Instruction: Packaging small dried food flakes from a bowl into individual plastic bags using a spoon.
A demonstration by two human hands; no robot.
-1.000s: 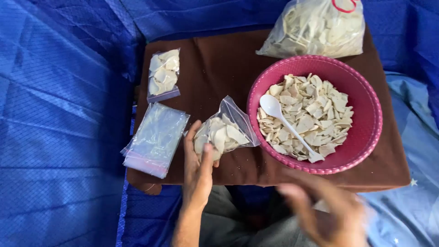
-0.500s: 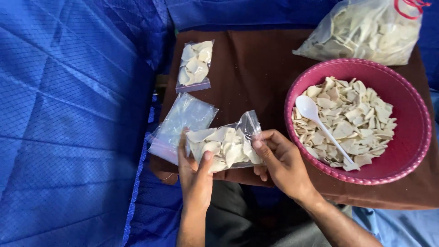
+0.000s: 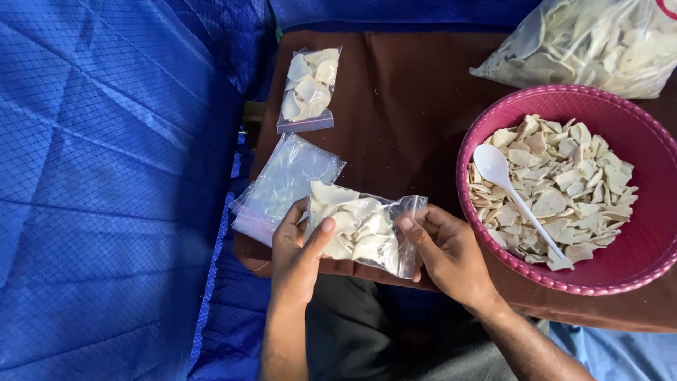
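Taking the pink bowl (image 3: 486, 134) as the landmark, farthest to its left a blue quilted cloth (image 3: 113, 190) covers everything beside the brown worktop (image 3: 402, 106). Next, well left of the bowl, a stack of empty clear bags (image 3: 282, 183) lies at the worktop's edge, with a small filled and closed bag (image 3: 308, 88) above it. Just left of the bowl and nearer the person, the filled bag of pale chips (image 3: 363, 229) lies flat between both hands. The left hand (image 3: 300, 247) has its fingers curled on the bag's left end, thumb on top. The right hand (image 3: 451, 250), which a second ago hung free below the bowl, has come in and now pinches the bag's open right end between thumb and fingers; this looks like closing the mouth. In the bowl lie loose chips and a white spoon (image 3: 518, 204). Above the bowl sits a large bag of chips (image 3: 592, 42).
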